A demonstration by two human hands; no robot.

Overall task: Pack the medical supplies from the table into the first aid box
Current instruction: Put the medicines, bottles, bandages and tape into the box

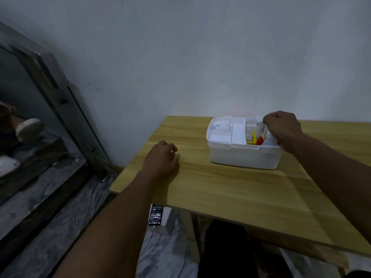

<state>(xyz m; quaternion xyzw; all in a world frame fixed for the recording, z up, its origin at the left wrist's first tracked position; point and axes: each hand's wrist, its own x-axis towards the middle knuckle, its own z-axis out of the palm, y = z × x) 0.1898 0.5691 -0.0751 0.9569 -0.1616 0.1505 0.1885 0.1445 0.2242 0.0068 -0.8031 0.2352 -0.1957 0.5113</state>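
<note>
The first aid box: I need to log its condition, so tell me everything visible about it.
The first aid box is white, apparently plastic, rounded-cornered and lidless, upright on the wooden table near the wall. Dividers split it into compartments holding white packets, plus yellow and red items. The right hand reaches into its right end, fingers curled on white packaging; the left hand rests apart.

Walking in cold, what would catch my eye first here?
Probably the white first aid box toward the far right of the wooden table, with yellow and red bits showing inside. The right hand reaches into its right end, while the left hand rests on the table near the left edge.
</note>
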